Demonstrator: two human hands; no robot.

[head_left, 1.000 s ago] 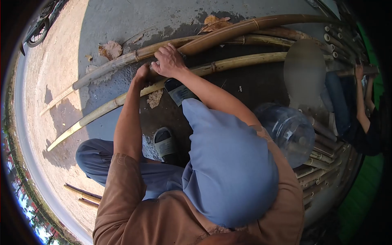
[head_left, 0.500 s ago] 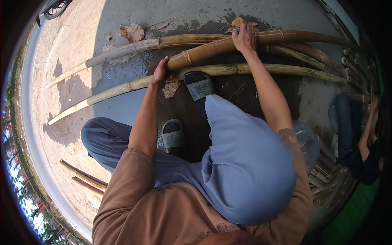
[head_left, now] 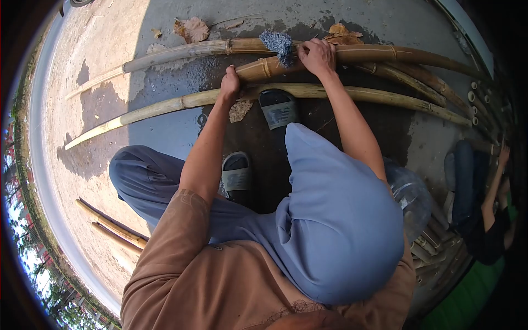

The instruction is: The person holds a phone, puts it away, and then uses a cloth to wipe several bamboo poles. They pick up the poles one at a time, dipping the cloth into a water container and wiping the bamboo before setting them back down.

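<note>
My left hand (head_left: 231, 85) is closed around the near left end of a thick brown bamboo pole (head_left: 363, 54). Further right along the same pole, my right hand (head_left: 318, 56) has its fingers curled over the top. A speckled blue-grey cloth (head_left: 279, 47) sticks out from that hand's left side and drapes over the pole. Just behind lies a paler bamboo pole (head_left: 176, 54), which the brown one crosses. Nearer me, a yellowish bamboo pole (head_left: 195, 99) rests on the ground, close to my sandalled feet.
Several more bamboo poles (head_left: 407, 82) spread to the right. Dry leaves (head_left: 191, 29) lie on the wet concrete behind. A clear plastic container (head_left: 410, 201) stands by my right knee, with cut bamboo pieces (head_left: 429, 250) below it. Another person (head_left: 473, 187) sits at the far right.
My right hand has slid left along the brown pole, and the cloth now shows beside it. My left hand still grips the pole's end. The view has shifted slightly.
</note>
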